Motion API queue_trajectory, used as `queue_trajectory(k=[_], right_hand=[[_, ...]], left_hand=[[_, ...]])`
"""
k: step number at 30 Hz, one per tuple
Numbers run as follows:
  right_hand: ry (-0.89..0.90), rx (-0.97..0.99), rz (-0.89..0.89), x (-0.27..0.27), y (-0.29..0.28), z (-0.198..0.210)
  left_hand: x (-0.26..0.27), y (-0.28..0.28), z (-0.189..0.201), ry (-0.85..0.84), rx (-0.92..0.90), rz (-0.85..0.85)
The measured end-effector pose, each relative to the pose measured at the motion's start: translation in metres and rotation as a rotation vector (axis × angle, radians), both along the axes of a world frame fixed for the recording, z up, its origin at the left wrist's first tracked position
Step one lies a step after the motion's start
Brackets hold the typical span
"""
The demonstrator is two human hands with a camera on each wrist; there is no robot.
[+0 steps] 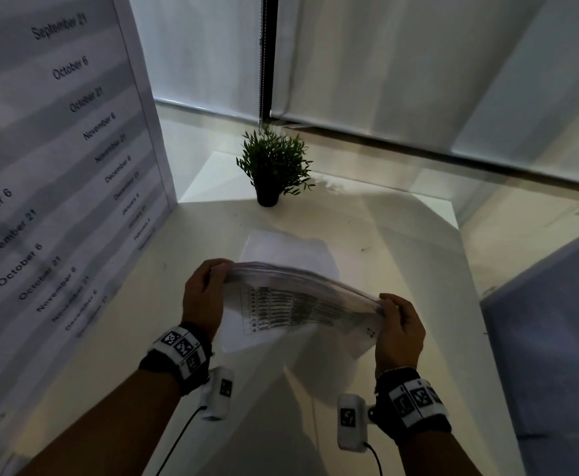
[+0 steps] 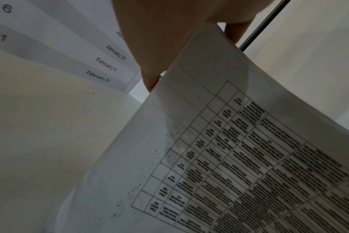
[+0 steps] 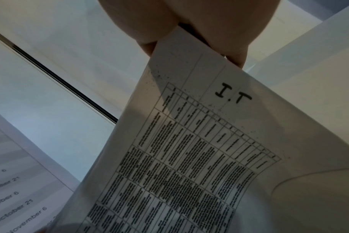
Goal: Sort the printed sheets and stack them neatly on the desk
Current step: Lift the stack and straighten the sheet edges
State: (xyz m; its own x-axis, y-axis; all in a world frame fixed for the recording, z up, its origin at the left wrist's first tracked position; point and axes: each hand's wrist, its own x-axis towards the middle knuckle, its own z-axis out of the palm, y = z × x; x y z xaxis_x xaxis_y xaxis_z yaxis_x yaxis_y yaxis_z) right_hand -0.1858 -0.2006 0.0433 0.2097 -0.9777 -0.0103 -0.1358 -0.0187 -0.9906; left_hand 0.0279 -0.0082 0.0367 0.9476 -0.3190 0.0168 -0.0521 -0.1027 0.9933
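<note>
A stack of printed sheets point(image 1: 301, 304) with a dense table on its near face hangs on edge above the white desk point(image 1: 401, 242), bowed between both hands. My left hand point(image 1: 207, 290) grips its left end and my right hand point(image 1: 397, 321) grips its right end. The left wrist view shows the table grid on the sheets point(image 2: 239, 157) with fingers point(image 2: 149, 63) behind the paper. In the right wrist view the sheets point(image 3: 189, 157) carry a handwritten "I.T" and fingers point(image 3: 235, 52) pinch the top edge. A blank white sheet point(image 1: 288, 249) lies flat on the desk behind the stack.
A small potted plant point(image 1: 274, 166) stands at the desk's far edge. A large board printed with dates point(image 1: 58, 166) rises along the left side. Window blinds point(image 1: 418, 63) hang behind, and a pale blue panel point(image 1: 555, 321) stands at the right.
</note>
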Motion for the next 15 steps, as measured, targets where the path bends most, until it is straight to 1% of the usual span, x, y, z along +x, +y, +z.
queue_trajectory(k=[4, 7, 8, 10, 12, 13, 15], right_hand=[[0.012, -0.009, 0.016, 0.0, -0.002, -0.002], [0.005, -0.015, 0.016, -0.001, -0.002, 0.002], [-0.006, 0.0, 0.059, -0.002, -0.001, 0.005], [0.007, 0.036, 0.191, -0.008, 0.0, 0.005], [0.148, -0.011, 0.266, -0.011, 0.002, 0.004], [0.224, -0.06, 0.256, -0.01, 0.002, 0.003], [0.365, -0.174, 0.201, -0.006, -0.003, 0.005]], left_hand=[[0.001, 0.001, 0.001, 0.021, -0.024, 0.001], [0.0, 0.003, 0.003, 0.079, 0.013, -0.065], [0.001, 0.003, 0.004, 0.103, 0.032, -0.102], [0.005, 0.006, 0.005, 0.051, 0.147, -0.155], [0.008, 0.006, 0.006, -0.058, 0.299, -0.163], [0.008, 0.006, 0.004, -0.087, 0.327, -0.147], [0.005, 0.003, 0.004, -0.1, 0.279, -0.112]])
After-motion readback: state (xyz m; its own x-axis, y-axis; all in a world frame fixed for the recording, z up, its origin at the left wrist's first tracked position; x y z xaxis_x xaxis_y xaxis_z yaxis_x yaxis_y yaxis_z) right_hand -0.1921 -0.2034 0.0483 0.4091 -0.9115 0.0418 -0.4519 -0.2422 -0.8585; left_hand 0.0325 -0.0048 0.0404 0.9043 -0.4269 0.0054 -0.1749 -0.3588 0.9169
